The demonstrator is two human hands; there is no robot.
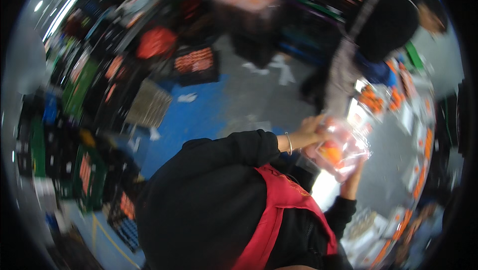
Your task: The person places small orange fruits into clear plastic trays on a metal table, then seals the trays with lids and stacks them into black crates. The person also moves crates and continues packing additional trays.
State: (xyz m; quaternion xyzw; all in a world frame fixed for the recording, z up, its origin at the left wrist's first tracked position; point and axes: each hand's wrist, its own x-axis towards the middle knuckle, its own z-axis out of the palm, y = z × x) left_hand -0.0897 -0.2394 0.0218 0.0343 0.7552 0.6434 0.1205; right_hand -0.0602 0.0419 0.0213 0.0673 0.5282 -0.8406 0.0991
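Observation:
A clear plastic pack of red and orange fruit (334, 153) is held out in front of my body, blurred and shiny with glare. My left hand (309, 131), with a bangle at the wrist, grips its far left side. On the near right side, my right hand (352, 176) has its fingers closed on the pack's edge. The fruit's exact kind is too smeared to tell.
A grey worktop (386, 165) lies beyond the pack, with bagged orange produce (372, 100) and white boxes (416, 170) along it. Another person (383, 26) stands at the far right. Black crates (196, 66) and green crates (89, 180) of produce fill the left.

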